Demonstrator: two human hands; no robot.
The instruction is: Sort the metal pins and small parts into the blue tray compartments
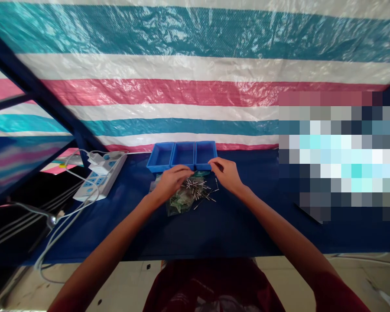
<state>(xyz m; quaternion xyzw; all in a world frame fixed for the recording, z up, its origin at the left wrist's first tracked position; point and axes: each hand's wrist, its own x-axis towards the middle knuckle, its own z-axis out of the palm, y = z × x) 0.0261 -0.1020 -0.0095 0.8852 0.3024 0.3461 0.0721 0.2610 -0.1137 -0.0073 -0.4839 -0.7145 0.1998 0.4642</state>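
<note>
In the head view, a loose heap of thin metal pin-like pieces lies on a clear plastic bag, and a few pieces have strayed onto the dark blue tabletop. My left hand hovers at the heap's left side, thumb and fingers pinched together. On the right, the fingertips of my right hand are closed by the front rim of a blue three-compartment tray. Whatever either pinch holds is too small to make out. The tray stands just behind the heap.
A white power strip with plugs and loose cables occupies the table's left side. Behind the table hangs a striped plastic sheet. A dark frame post slants at left. The right side is pixelated. The table's front edge runs near my body.
</note>
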